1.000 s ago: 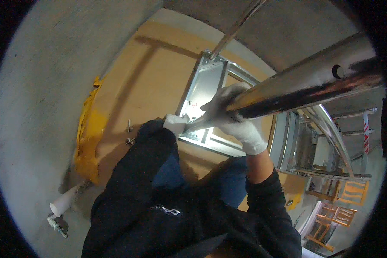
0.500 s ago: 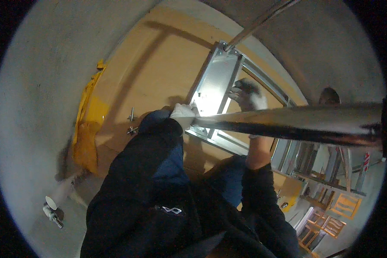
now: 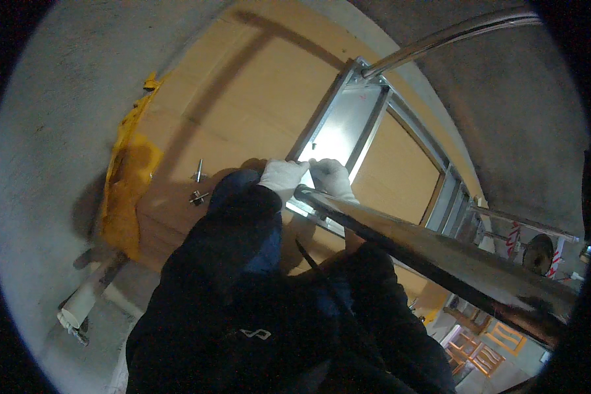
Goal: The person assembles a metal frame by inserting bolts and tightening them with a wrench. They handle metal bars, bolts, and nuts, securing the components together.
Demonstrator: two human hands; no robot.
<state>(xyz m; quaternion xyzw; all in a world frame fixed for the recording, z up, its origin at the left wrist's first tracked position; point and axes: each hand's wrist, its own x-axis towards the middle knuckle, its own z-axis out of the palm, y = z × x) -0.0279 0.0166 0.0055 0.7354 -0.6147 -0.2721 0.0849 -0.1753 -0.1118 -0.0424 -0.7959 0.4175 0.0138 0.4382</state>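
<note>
Here, left hand (image 3: 281, 176) and right hand (image 3: 331, 177), gloved, fingers curled on metal frame (image 3: 338, 134).

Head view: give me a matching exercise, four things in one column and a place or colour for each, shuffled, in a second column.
Things:
1. metal frame
2. yellow bag
3. dark tube
4. loose screws

Places or colours:
A. crumpled at the left edge of the cardboard sheet
B. crossing the picture close to the camera, from the gloves toward the lower right
C. lying on the cardboard, left of the left hand
D. shiny silver, under both gloved hands

Pairs: 1-D, 2-A, 3-B, 4-C
</note>
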